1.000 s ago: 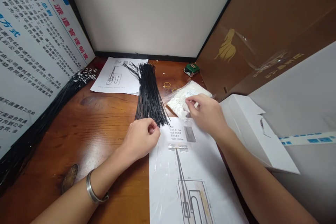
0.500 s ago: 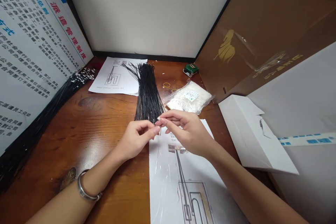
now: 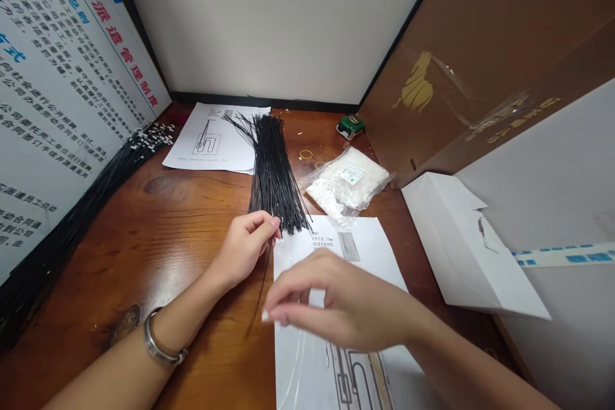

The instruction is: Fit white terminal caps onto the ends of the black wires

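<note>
My left hand (image 3: 245, 246) is closed in a pinch on one thin black wire (image 3: 257, 298), which hangs from its fingertips down over the wooden table (image 3: 182, 230). It sits at the near end of a bundle of black wires (image 3: 273, 166). Nearer the camera, my right hand (image 3: 336, 307) hovers blurred over a printed sheet with a diagram (image 3: 365, 256). Its fingertips are pressed together right beside the wire; what they hold I cannot make out. A clear bag of small white pieces (image 3: 348, 182) lies to the right of the bundle.
A second diagram sheet (image 3: 216, 138) lies at the back left. More black wires with white ends (image 3: 96, 186) run along a printed board (image 3: 57, 77) on the left. A green object (image 3: 350, 126), a yellow rubber band (image 3: 305, 155), a white carton (image 3: 466, 243) and brown cardboard (image 3: 480, 77) are on the right.
My right hand went from the bag to meet my left hand, then drew back toward me and down. A single black wire now hangs from my left fingers.
</note>
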Available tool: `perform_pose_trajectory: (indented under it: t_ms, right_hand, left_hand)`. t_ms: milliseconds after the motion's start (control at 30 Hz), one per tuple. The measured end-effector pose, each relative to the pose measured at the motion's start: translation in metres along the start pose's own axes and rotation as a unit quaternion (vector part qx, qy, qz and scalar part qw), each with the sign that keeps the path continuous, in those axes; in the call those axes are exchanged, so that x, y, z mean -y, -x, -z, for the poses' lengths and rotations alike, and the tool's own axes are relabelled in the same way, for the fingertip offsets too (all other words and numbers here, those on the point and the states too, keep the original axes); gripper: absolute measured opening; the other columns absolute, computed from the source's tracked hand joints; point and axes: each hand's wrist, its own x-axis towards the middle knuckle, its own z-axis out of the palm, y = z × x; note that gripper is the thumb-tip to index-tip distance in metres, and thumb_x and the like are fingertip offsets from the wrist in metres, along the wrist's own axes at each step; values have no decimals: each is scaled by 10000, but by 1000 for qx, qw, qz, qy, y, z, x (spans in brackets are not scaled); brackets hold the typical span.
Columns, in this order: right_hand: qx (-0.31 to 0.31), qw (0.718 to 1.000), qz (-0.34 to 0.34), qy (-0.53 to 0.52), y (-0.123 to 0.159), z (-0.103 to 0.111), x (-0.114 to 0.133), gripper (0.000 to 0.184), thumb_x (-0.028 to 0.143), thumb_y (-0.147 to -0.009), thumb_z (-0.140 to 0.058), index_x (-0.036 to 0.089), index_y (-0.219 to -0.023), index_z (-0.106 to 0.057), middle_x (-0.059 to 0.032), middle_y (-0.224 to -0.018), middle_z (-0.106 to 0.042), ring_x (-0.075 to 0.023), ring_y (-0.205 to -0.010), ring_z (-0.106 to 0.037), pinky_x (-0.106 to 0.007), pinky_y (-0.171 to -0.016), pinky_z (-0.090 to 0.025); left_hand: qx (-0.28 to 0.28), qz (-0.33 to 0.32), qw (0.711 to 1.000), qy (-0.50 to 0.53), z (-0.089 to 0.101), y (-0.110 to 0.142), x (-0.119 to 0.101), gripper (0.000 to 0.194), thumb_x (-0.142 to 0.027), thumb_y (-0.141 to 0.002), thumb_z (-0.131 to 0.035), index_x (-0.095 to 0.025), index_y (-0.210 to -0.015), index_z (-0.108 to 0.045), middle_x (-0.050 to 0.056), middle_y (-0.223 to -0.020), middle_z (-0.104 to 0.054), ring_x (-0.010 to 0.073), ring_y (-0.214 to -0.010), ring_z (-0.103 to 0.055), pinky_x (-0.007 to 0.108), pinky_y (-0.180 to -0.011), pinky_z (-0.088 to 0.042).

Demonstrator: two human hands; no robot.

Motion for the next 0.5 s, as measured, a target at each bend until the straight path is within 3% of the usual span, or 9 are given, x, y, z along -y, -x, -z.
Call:
perform_pose_trajectory:
  t_ms: [67,167,300,433,500]
  right_hand:
    - [-115,993,-20,21,-1,7,-6,187,223,-887,-558,172,-814,-722,-13,-693,-700,-114,-622,-608,-229,-552,-459]
    - [-260,964,-37,50,-4,14,-17,167,229,-877,-562,203,-834,-721,-33,-865,-733,-157,-813,-655,-284,-696,-516]
    - [-290,955,-52,20,-9,13,-28,141,238,-846,-594,208,-848,-732,-57,-1020,-732,-195,-953,-666,-332,-783,-544]
    - [-304,951,-63,8,-10,10,-29,150,263,-845,-599,201,-884,-731,-43,-898,-749,-182,-842,-683,-300,-680,-548]
    - [-309,949,-62,17,-9,10,-26,146,263,-851,-596,202,-854,-729,-20,-809,-743,-160,-756,-674,-291,-665,-535]
  left_hand:
    - [26,-28,999,-22,2,2,1,303,-356,-798,-538,-153,-573,-531,-38,-486,-451,78,-460,-365,223,-464,-276]
    - [53,-62,996,-44,4,5,3,288,-326,-801,-523,-155,-571,-538,-29,-497,-465,95,-494,-408,234,-503,-309]
    - [96,-86,989,-76,5,6,4,285,-300,-805,-521,-153,-561,-538,-15,-511,-487,104,-505,-423,248,-521,-321]
    - [133,-107,980,-104,6,6,4,331,-321,-829,-530,-146,-550,-556,-4,-510,-503,107,-510,-434,251,-526,-319]
    - [116,-105,985,-79,6,5,5,416,-403,-871,-485,-145,-555,-564,0,-511,-504,106,-508,-433,250,-525,-322]
